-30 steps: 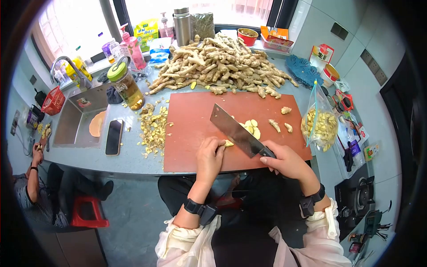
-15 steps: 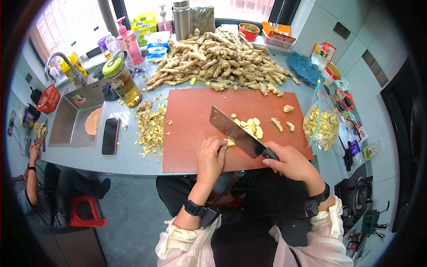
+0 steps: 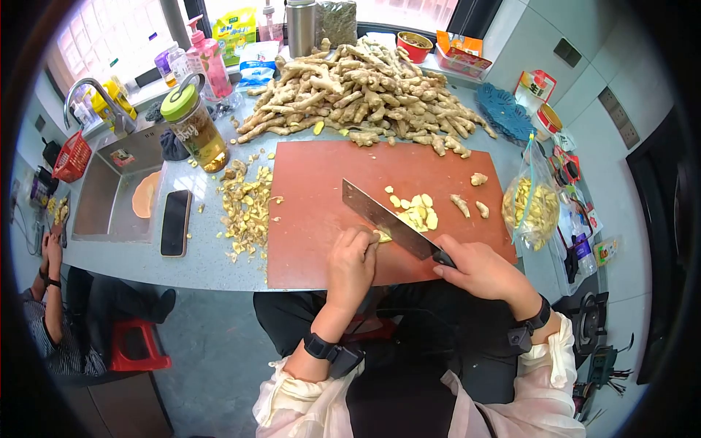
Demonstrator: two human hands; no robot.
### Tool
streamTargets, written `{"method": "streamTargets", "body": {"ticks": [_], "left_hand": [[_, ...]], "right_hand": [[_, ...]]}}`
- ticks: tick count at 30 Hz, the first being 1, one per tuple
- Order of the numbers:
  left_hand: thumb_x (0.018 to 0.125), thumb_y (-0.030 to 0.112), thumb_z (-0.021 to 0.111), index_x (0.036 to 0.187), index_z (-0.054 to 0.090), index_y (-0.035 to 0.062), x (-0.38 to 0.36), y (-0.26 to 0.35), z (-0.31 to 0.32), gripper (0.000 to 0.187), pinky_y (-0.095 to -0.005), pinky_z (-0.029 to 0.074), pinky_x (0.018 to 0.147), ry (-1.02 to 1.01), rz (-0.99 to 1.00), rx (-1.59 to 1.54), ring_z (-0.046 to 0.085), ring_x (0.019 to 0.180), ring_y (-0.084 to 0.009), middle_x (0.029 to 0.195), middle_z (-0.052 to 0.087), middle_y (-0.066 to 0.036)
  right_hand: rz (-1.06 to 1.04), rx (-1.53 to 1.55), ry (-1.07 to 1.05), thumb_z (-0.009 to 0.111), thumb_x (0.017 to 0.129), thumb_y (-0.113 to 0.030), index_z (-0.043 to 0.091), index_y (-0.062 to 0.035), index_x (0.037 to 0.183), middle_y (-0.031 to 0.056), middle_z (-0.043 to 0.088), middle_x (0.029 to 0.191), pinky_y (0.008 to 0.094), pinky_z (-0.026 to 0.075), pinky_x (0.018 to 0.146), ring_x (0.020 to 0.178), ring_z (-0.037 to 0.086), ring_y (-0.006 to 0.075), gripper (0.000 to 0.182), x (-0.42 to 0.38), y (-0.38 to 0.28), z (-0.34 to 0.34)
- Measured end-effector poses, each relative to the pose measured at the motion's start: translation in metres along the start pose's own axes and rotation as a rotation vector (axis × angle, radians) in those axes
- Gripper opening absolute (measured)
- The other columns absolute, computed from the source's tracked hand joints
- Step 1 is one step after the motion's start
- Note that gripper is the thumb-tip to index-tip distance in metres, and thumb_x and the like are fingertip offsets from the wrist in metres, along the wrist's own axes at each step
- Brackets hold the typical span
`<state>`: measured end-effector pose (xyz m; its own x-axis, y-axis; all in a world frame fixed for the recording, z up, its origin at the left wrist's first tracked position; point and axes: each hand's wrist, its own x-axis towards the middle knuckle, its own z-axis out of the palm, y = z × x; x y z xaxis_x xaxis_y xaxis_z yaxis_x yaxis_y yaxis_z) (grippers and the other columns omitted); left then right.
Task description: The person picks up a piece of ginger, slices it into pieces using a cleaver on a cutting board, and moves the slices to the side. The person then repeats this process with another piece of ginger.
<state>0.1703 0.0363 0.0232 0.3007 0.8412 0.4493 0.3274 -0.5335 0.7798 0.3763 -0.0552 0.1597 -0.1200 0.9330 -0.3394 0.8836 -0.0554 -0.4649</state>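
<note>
My right hand [image 3: 475,269] is wrapped round the black handle of a cleaver [image 3: 385,220], whose blade slants up and left over the red-brown cutting board [image 3: 314,175]. Bent fingers of my left hand [image 3: 352,264] hold a small ginger piece [image 3: 382,236] on the board, close to the blade. Pale ginger slices [image 3: 419,213] lie just beyond the cleaver. Three small ginger knobs rest on the board's right part, one of them [image 3: 460,205] in the middle. Behind the board rises a big heap of whole ginger [image 3: 365,95].
Ginger scraps [image 3: 244,204], a phone [image 3: 176,223] and a green-lidded jar [image 3: 196,128] are left of the board, beside the sink [image 3: 109,212]. A bag of ginger pieces [image 3: 531,208] stands right. At far left, another person's hands [image 3: 52,252] hold something.
The view has shifted slightly. More slices lie beside the blade. At the far left, the other person's second hand now shows next to the first.
</note>
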Motion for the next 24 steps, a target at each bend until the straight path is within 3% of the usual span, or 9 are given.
{"method": "streamTargets", "body": {"ticks": [8, 15, 21, 24], "left_hand": [[0.085, 0.001, 0.072, 0.092, 0.07, 0.0013, 0.0, 0.003, 0.0, 0.008, -0.044, 0.053, 0.082, 0.016, 0.016, 0.015, 0.064, 0.093, -0.0347, 0.098, 0.068, -0.013], [0.085, 0.002, 0.072, 0.092, 0.069, 0.0014, -0.001, 0.0, 0.003, 0.007, -0.0438, 0.053, 0.082, 0.039, 0.025, 0.002, 0.064, 0.093, -0.0347, 0.097, 0.068, -0.013], [0.084, 0.0, 0.072, 0.092, 0.069, -0.0004, -0.001, 0.001, 0.001, 0.009, -0.0434, 0.052, 0.082, 0.016, 0.016, 0.031, 0.065, 0.092, -0.0363, 0.095, 0.068, -0.014], [0.085, 0.001, 0.072, 0.092, 0.068, -0.0001, 0.0, 0.0, 0.004, 0.008, -0.0437, 0.052, 0.08, 0.041, 0.058, -0.002, 0.064, 0.091, -0.0363, 0.093, 0.067, -0.014]], "right_hand": [[-0.033, -0.088, 0.068, 0.06, 0.102, -0.027, 0.048, -0.0012, 0.114, 0.0273, 0.068, 0.09, 0.0562, 0.05, 0.077, 0.089, 0.066, 0.049, 0.031, 0.037, -0.014, 0.014], [-0.052, -0.024, 0.081, 0.06, 0.102, -0.027, 0.046, -0.0025, 0.117, 0.0264, 0.069, 0.09, 0.0568, 0.05, 0.077, 0.09, 0.066, 0.0482, 0.032, -0.003, 0.003, 0.013], [0.051, -0.127, 0.021, 0.06, 0.101, -0.026, 0.045, -0.0025, 0.115, 0.0263, 0.069, 0.087, 0.0574, 0.051, 0.077, 0.088, 0.066, 0.0487, 0.031, -0.005, -0.007, 0.016], [-0.048, -0.091, 0.154, 0.06, 0.101, -0.025, 0.045, -0.0027, 0.113, 0.0257, 0.068, 0.084, 0.0573, 0.051, 0.076, 0.085, 0.066, 0.0482, 0.029, 0.023, -0.005, 0.032]]}}
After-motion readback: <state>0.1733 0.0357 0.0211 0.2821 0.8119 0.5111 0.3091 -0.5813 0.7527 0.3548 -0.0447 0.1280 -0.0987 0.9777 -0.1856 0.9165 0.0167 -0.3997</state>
